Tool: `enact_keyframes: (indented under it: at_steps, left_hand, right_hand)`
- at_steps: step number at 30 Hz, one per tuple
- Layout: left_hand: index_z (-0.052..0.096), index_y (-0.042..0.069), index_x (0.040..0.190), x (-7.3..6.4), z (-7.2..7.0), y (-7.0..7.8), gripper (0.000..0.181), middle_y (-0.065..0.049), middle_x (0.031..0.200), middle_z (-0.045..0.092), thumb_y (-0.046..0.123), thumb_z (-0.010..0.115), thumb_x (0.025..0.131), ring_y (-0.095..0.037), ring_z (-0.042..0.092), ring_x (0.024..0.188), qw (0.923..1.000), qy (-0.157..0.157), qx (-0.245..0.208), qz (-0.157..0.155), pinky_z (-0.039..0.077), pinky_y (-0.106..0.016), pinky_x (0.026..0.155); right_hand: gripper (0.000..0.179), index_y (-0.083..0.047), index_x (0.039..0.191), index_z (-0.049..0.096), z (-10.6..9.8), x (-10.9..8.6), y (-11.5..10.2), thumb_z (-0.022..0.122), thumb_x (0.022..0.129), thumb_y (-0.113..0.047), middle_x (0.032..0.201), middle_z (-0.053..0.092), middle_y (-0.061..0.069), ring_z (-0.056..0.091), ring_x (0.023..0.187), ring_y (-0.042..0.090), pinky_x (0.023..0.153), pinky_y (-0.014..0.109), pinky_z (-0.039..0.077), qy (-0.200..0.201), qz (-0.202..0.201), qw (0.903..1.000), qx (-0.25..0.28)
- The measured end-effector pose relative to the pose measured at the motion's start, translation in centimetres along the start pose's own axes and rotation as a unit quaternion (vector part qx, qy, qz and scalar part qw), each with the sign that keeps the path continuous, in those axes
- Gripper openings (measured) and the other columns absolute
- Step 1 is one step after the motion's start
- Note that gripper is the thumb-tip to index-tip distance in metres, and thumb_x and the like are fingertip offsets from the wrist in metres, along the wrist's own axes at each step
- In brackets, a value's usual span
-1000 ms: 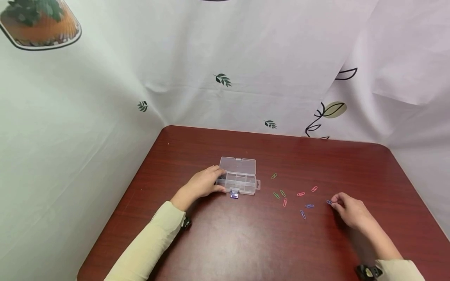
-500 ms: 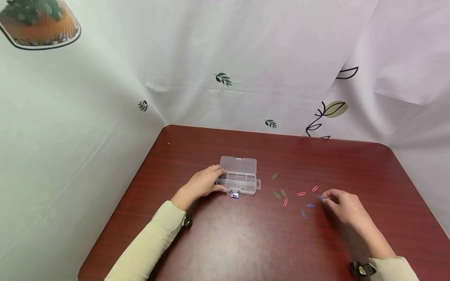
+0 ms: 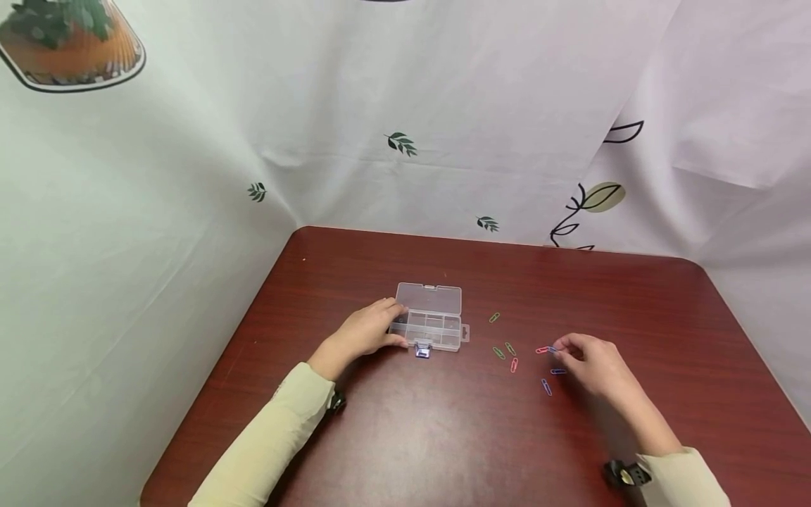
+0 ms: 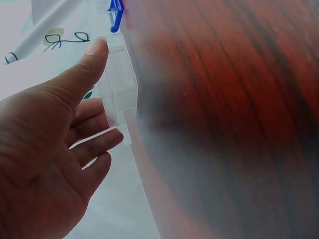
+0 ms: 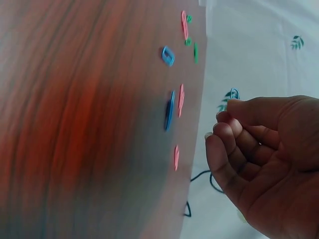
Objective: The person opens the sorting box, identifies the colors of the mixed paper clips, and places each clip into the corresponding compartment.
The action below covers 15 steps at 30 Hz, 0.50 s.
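Observation:
A clear plastic compartment box (image 3: 434,329) stands on the table with its lid (image 3: 428,298) raised and laid back. My left hand (image 3: 365,329) holds the box by its left end, thumb along the front wall and fingers at the far side. A blue latch (image 4: 116,16) sticks out at the front. My right hand (image 3: 594,361) pinches a blue paper clip (image 5: 235,93) between thumb and fingertips, lifted off the tabletop. Below it lie blue paper clips (image 3: 546,386) and a pink paper clip (image 3: 541,350); in the head view the held clip overlaps that pink one's end.
Green paper clips (image 3: 494,317) and another pink paper clip (image 3: 514,365) lie between the box and my right hand. The brown wooden table (image 3: 443,436) meets white patterned cloth (image 3: 355,190) at the back and sides.
My right hand has moved left, carrying the blue paper clip from beyond the scattered clips to over the pink one. The left hand and the box stay where they were.

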<state>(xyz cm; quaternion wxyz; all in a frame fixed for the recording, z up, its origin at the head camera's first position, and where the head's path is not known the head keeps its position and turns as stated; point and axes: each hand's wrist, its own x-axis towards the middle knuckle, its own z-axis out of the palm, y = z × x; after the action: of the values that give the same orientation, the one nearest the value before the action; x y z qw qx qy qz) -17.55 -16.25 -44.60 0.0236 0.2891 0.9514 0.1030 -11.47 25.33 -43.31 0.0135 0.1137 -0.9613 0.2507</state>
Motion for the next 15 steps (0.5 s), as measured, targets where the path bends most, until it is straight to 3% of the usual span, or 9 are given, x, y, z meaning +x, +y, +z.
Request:
enact_keyframes:
  at_steps: [15]
  left_hand:
    - [0.062, 0.006, 0.135, 0.0, 0.0, 0.1, 0.067, -0.008, 0.126, 0.062, 0.047, 0.079, 0.084, -0.022, 0.059, 0.117, 0.9998, -0.011, -0.007, -0.014, 0.049, -0.038, 0.102]
  right_hand:
    - [0.004, -0.008, 0.092, 0.072, 1.6, 2.1, -3.5, 0.074, 0.089, -0.006, 0.081, 0.066, -0.004, 0.057, 0.074, 0.012, 0.069, 0.033, 0.049, -0.002, -0.031, 0.999, 0.033]
